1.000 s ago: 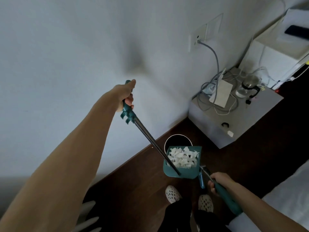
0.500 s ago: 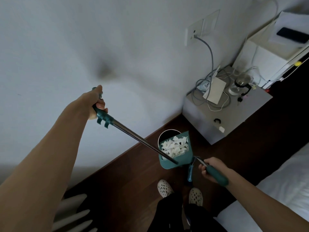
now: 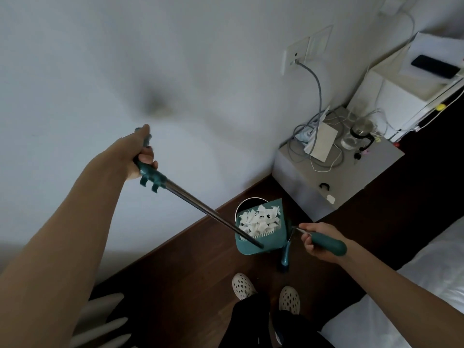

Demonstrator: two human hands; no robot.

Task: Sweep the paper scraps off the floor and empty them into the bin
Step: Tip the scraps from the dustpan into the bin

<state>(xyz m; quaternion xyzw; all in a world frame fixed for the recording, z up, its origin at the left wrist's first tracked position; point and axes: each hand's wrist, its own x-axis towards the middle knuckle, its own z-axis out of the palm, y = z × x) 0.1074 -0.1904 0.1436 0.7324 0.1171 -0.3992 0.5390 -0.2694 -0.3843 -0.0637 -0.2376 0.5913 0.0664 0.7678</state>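
Flooring (image 3: 190, 267) was dark wood beneath a white wall (image 3: 125, 59). One bin (image 3: 247, 204) and one dustpan (image 3: 261, 234) of scraps (image 3: 258, 221) were noted. Left hand (image 3: 139, 156) gripped the dustpan handle (image 3: 200, 204), right hand (image 3: 319, 243) the one broom (image 3: 326, 243).

Teal dustpan (image 3: 261, 243), white paper scraps (image 3: 258, 221), dark brown floor (image 3: 190, 267)

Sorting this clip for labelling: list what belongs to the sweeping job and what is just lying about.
Job:
- dustpan, held by left hand
- paper scraps in the pan
- bin by the wall
- broom, held by right hand

Lying about:
- glass jug
- cables
- phone
- low cabinet
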